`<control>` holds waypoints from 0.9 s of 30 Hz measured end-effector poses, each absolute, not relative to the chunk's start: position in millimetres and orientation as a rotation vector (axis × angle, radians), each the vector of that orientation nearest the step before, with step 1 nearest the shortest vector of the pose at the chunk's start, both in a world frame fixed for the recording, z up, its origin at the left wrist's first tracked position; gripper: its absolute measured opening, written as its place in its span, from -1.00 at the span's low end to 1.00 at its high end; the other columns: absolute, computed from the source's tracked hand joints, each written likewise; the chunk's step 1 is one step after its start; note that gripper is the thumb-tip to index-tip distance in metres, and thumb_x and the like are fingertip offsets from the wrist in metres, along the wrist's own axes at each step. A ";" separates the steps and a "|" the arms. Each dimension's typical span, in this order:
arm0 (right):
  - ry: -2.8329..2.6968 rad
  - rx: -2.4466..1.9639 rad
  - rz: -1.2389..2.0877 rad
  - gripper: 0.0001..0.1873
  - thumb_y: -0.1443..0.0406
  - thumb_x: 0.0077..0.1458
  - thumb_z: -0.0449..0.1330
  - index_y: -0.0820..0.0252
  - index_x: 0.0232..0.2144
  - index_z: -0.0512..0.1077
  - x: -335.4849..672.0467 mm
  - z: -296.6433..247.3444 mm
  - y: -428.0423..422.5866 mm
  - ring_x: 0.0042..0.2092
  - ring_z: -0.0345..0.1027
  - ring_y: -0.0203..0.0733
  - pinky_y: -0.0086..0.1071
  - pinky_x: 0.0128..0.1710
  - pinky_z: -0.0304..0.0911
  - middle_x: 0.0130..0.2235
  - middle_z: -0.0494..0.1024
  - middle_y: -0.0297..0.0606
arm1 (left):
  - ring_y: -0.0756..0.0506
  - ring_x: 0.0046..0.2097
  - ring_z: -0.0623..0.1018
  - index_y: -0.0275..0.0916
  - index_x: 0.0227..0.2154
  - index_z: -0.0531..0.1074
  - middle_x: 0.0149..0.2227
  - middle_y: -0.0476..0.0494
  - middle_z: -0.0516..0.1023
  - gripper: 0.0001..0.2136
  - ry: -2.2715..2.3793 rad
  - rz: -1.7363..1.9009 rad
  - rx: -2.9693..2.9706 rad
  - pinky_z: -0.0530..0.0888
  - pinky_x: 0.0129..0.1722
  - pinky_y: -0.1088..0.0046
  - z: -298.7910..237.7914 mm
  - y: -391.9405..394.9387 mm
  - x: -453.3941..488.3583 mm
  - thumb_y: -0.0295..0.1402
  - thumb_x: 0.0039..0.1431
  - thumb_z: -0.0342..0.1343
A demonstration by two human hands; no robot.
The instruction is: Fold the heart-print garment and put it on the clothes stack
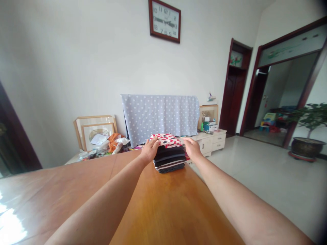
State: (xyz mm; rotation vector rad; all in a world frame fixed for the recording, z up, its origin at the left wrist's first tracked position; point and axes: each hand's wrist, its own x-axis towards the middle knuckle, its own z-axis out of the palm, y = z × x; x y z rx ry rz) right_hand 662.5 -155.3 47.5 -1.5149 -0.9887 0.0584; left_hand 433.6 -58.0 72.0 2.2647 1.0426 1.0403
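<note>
A stack of folded clothes [170, 159] stands on the brown wooden table [168, 207], with dark and striped pieces in its lower layers. On top lies a folded white garment [167, 139] with red and black spots. My left hand [150, 149] rests against the left side of the stack, its fingers stretched out over the edge of the spotted garment. At the right edge of that garment is my right hand [192, 148], with the fingers curled and pinched together on it. The fingertips of my right hand are partly hidden.
Behind the stack, a grey polka-dot cloth [160, 117] drapes over something on a white low cabinet [216, 141]. Picture frames [95, 131] and bags lean by the wall on the left. A potted plant [308, 146] stands on the floor at right.
</note>
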 end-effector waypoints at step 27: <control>-1.814 -1.687 0.050 -0.77 0.09 0.12 0.19 -0.06 -0.25 0.61 576.4 114.1 -68.9 0.17 0.35 0.08 -0.13 0.20 0.16 -0.02 0.65 -0.31 | -0.19 0.12 0.55 -0.19 -0.03 0.53 0.06 -0.22 0.61 -0.65 1.280 1.036 1.971 0.42 0.10 0.36 -23.9 -98.6 342.2 -0.14 0.35 -0.05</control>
